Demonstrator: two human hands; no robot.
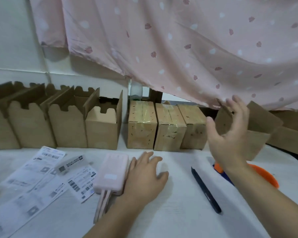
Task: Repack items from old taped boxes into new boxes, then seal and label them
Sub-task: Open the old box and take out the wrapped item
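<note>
Three old taped boxes [141, 124] stand side by side at the back of the white table. To their left runs a row of new open boxes [101, 129] with flaps up. My left hand [144, 176] rests flat on the table, right beside a pink power bank [112, 174] with its cables hanging toward me. My right hand [229, 133] is raised in the air with spread fingers, in front of an opened brown box [255, 134] at the right. It holds nothing. Shipping labels [41, 170] lie at the left.
A black pen [206, 189] lies between my hands. An orange and blue tool [265, 174] lies partly hidden under my right forearm. A pink patterned curtain [179, 40] hangs low over the boxes. More cardboard [292, 134] sits at the far right.
</note>
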